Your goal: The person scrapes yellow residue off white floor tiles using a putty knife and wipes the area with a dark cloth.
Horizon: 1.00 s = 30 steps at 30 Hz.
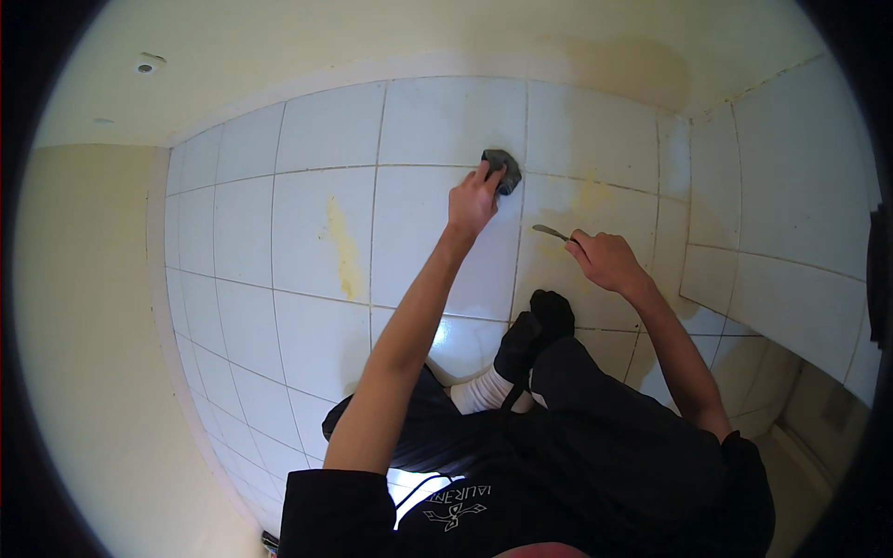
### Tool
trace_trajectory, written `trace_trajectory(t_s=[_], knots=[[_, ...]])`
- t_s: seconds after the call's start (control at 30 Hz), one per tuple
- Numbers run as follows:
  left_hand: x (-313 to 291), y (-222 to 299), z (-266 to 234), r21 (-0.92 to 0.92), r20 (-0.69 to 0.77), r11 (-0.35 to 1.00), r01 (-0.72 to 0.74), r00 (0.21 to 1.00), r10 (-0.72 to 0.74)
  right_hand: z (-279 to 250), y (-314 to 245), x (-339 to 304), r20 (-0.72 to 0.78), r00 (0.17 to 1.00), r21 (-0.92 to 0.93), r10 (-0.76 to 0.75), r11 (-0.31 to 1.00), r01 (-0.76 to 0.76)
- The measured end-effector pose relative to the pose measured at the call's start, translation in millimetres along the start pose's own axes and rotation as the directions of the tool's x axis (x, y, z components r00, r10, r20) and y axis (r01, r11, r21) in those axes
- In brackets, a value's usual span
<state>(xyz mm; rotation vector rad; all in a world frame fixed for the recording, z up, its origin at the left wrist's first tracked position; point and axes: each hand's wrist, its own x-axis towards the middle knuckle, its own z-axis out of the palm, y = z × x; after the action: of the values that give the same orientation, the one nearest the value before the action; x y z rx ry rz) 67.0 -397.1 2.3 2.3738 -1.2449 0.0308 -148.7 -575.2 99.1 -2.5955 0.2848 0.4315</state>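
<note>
My left hand (475, 201) reaches forward and presses a dark grey crumpled cloth (503, 171) onto the white tiles, near a grout line. Its fingers are closed on the cloth. To the right, my right hand (606, 261) is wrapped round the handle of a small knife-like tool with a flat blade (551, 232). That blade points left over the tiles, and the handle is mostly hidden in my fist. Faint yellow residue (588, 197) marks the tile just beyond the blade. A longer yellow smear (343, 249) lies on a tile left of my left arm.
White tiled floor (446, 237) stretches around me, with my crossed legs and black-socked feet (539, 325) close to my hands. Pale walls (84, 325) bound it at the left and far side. A tiled raised block (791, 205) stands at the right. A small white fixture (148, 64) sits at upper left.
</note>
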Motion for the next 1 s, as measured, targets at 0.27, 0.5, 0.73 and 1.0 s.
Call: trace_trajectory(t_s=[0.27,0.5,0.73,1.0], knots=[[-78,58,3,-0.017,0.243,0.992,-0.121,0.962,0.122,-4,-5,-6,-0.071,0.997,-0.005,-0.014,1.0,0.014],[-39,40,11,0.078,0.053,0.995,-0.055,0.997,0.051,-13,-16,-3,-0.067,0.996,-0.016,-0.059,0.998,0.059],[-13,37,14,0.04,0.044,0.998,0.042,0.998,-0.044,-13,-10,-4,-0.125,0.992,0.005,-0.034,0.999,0.035],[-143,6,-38,-0.114,0.207,0.902,-0.416,0.878,0.432,-18,-5,0,-0.095,0.995,-0.003,-0.03,1.0,0.03]])
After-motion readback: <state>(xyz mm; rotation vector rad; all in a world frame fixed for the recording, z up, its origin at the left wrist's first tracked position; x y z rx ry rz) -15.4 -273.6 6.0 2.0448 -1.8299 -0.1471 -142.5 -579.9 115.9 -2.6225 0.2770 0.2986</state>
